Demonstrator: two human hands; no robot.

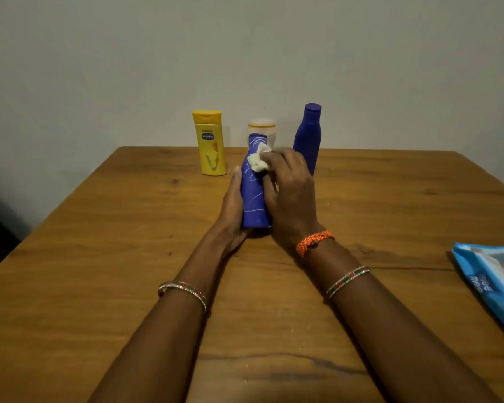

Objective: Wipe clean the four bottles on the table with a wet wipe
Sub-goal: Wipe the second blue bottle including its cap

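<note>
Your left hand grips the near blue bottle from its left side, palm against the body, fingers wrapped behind it and largely hidden; the bottle stands upright on the wooden surface, near the middle, with pale streaks visible across its front. Your right hand lies against the bottle's right side and pinches a crumpled white wet wipe in its fingers; the wipe is pressed to the upper part of the bottle, just below the neck. Both hands are therefore closed: the left round the bottle, the right on the wipe.

Three further bottles stand along the far edge of the surface, close to the wall; the yellow bottle stands upright at the left, well apart from your hands; the pale bottle stands directly behind the near blue bottle and is mostly hidden by it, so only its cap and shoulders show; the second blue bottle stands upright at the right, its lower part hidden behind your right hand.

A blue wipes packet lies flat at the right edge of the surface, partly cut off by the frame. You wear an orange thread band at the right wrist; a beaded bangle sits on each forearm.
</note>
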